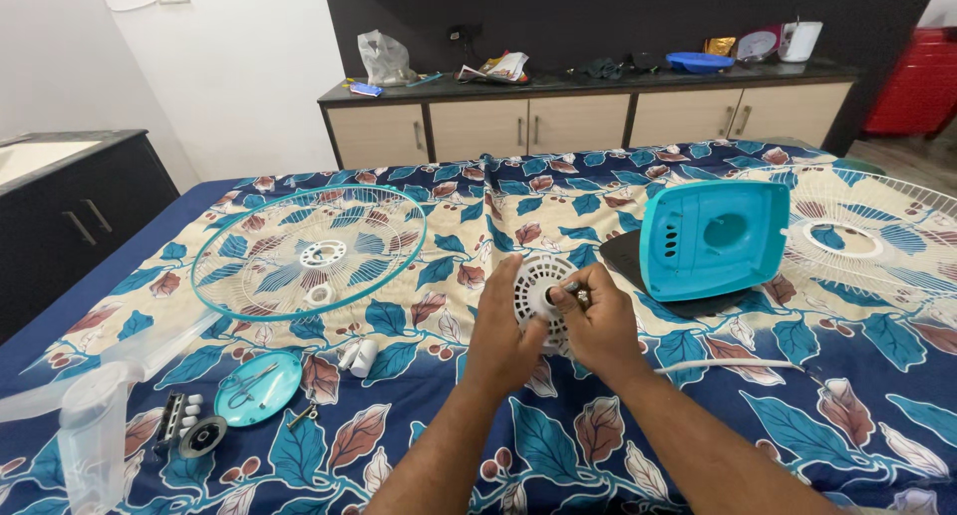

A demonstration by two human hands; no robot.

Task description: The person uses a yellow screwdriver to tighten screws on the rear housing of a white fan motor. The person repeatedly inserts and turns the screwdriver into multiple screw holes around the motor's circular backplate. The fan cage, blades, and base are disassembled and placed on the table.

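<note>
- White slotted fan motor cover [543,281] sits mid-bedspread [598,445], gripped by both hands.
- Left hand [503,336] clasps its lower edge, fingers curled.
- Right hand [601,328] pinches its centre, wrist bent inward.

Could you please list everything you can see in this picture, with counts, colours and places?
Fan grille: one, white wire with teal rim, bed left.
Second grille: one, white, bed right edge.
Fan housing: one, teal, right of centre, on a dark base.
Round vented cover: one, white, centre, held by both hands.
Teal disc: one, front left, small tools lying on it.
White cord: one, right of the hands.
Clear fan blade: one, far left front.
Bedsheet: one, blue leaf print.
Cabinet: one, beige doors, back wall, cluttered top.
Left hand: on the cover.
Right hand: on the cover's hub.
</note>
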